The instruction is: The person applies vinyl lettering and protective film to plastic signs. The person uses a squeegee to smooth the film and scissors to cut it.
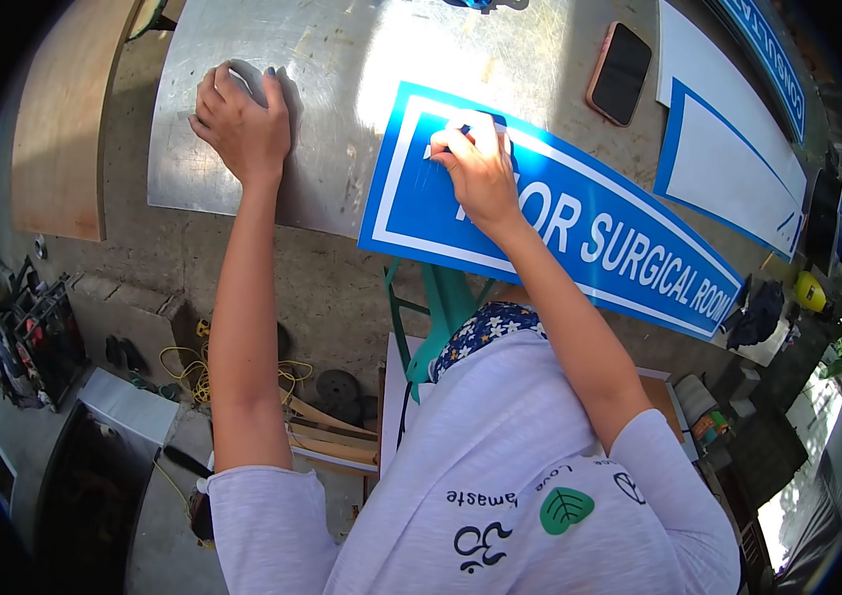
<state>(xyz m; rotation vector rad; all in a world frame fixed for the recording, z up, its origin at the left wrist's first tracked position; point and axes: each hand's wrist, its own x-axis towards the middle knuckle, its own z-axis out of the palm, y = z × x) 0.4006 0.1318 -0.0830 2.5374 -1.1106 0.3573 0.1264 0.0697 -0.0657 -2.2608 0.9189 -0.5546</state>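
Observation:
My left hand [245,124] rests palm down on the bare metal tabletop [322,109], its fingers bent and its thumb held apart, with nothing seen in it. On the left part of a blue sign [421,223] with white letters reading "SURGICAL ROOM", my right hand [480,169] is closed in a pinch. A small whitish bit shows at its fingertips, too small to identify. This hand hides part of the sign's first word. The sign lies along the table's near edge.
A phone [620,74] lies beyond the sign. Right of it are a white sheet with blue edges [728,174] and another blue sign [773,59]. A wooden board [69,119] stands at the left. Below are a green chair [446,302] and yellow cord [193,375].

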